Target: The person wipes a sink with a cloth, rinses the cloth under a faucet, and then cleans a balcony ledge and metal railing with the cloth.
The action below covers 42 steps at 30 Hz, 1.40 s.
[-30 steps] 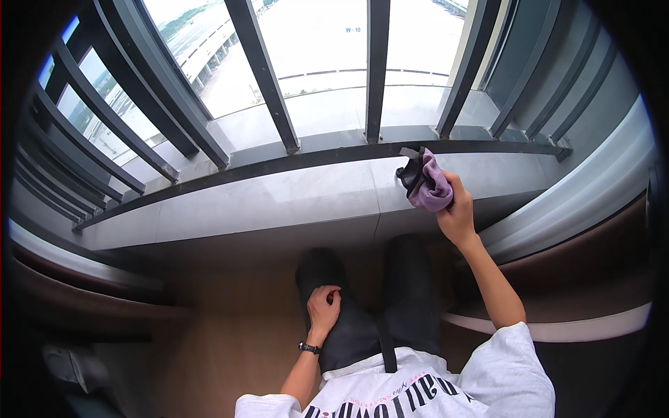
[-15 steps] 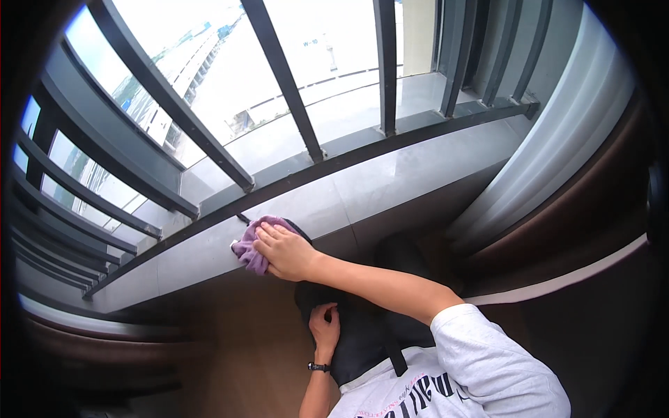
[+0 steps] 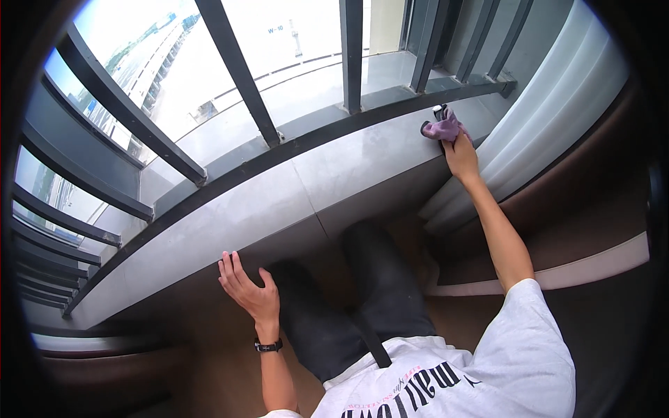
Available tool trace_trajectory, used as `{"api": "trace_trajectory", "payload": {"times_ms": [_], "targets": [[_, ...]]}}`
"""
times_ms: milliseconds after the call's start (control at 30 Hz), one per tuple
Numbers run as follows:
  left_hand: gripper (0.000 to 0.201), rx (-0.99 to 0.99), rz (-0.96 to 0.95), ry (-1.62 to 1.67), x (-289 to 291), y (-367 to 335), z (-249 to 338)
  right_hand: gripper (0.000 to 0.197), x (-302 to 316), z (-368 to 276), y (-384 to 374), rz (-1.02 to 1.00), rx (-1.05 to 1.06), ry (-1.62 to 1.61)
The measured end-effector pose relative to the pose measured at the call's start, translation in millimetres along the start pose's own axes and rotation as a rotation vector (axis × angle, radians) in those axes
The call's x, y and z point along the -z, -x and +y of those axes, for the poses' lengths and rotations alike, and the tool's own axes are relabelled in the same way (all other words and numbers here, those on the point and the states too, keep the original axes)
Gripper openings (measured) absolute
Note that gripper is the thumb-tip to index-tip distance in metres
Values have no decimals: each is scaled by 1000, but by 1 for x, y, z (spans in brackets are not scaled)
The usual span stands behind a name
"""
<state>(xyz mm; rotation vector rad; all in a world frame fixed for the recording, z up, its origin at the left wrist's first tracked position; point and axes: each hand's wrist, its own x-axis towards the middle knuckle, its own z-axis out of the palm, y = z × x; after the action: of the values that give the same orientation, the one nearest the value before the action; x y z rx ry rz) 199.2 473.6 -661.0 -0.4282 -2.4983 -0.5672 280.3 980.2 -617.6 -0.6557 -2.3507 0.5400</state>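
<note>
My right hand (image 3: 461, 157) reaches to the far right end of the pale tiled sill (image 3: 279, 182). It is closed on a bunched purple cloth (image 3: 443, 128). Dark parts and a small white piece show around the cloth; what they belong to I cannot make out. My left hand (image 3: 251, 287) holds nothing. Its fingers are spread, and their tips lie at the front edge of the sill, left of my legs. A dark watch (image 3: 268, 345) circles the left wrist.
A dark metal railing (image 3: 240, 73) with upright bars runs along the back of the sill, before the window. White sheer curtain (image 3: 550, 104) and brown curtain (image 3: 578, 188) hang on the right, close to my right arm. My legs (image 3: 383, 272) are below the sill.
My right hand has carried the purple cloth from the left part of the sill to its far right end. My left hand has left my lap and spread its fingers at the sill's edge.
</note>
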Motion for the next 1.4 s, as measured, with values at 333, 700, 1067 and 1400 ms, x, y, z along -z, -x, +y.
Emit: {"api": "trace_trajectory", "payload": {"times_ms": [333,700,1067,1400], "targets": [[65,13,105,130,-8,-4,7,52,-101,-224,84,-146,499,-73],[51,263,-374,262,-31,121,-27,69,-65,-136,46,-208,360,229],[45,295,-420,280,-41,118,-30,68,-122,-260,93,-419,676,-55],[35,97,-279,278,-25,81,-20,69,-57,-129,46,-305,365,375]]}}
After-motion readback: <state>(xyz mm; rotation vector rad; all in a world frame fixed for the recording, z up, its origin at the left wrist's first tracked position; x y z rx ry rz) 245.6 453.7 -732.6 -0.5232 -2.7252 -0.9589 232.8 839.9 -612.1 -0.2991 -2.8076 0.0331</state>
